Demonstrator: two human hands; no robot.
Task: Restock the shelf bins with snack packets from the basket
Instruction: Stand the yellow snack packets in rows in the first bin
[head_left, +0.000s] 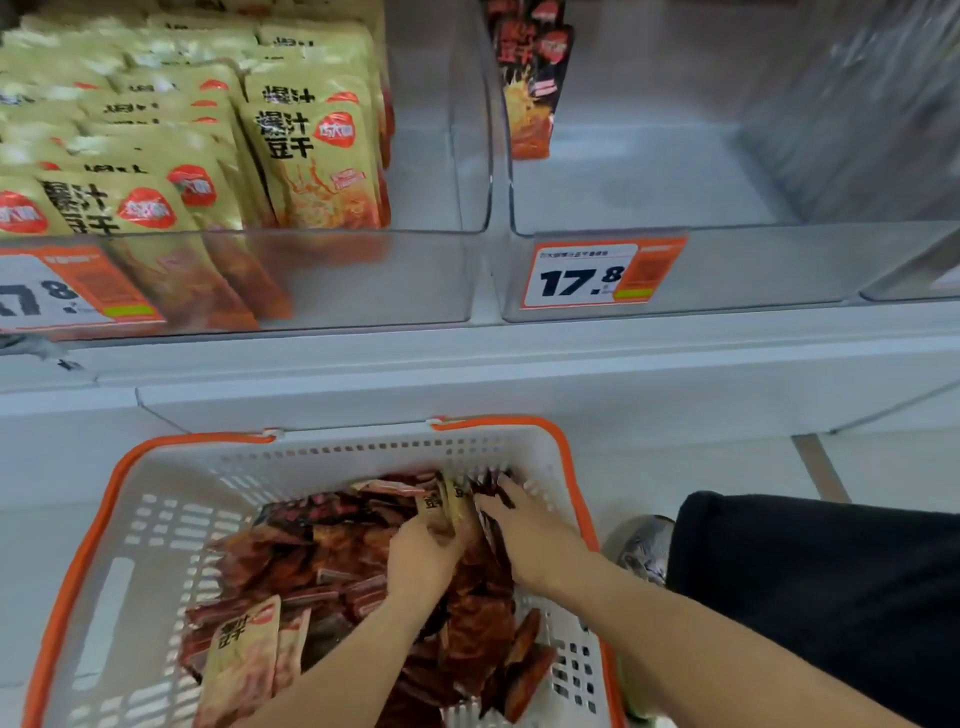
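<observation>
A white basket with an orange rim (109, 525) sits on the floor below the shelf, filled with dark red snack packets (322, 551) and a few yellow ones (244, 654). Both my hands are inside it at the far right. My left hand (423, 558) grips a small bunch of yellow packets (441, 506) held upright. My right hand (524, 535) lies with fingers spread on dark packets next to them, against the basket wall. On the shelf, the left clear bin (441, 270) holds rows of yellow packets (317, 161). The right clear bin (727, 270) holds only dark packets (530, 78) at its back left.
Orange price tags reading 17.8 are fixed to the bin fronts (597, 273). A white shelf ledge (519, 364) juts out between the bins and the basket. My dark-clothed knee (810, 587) and a shoe (641, 548) are right of the basket.
</observation>
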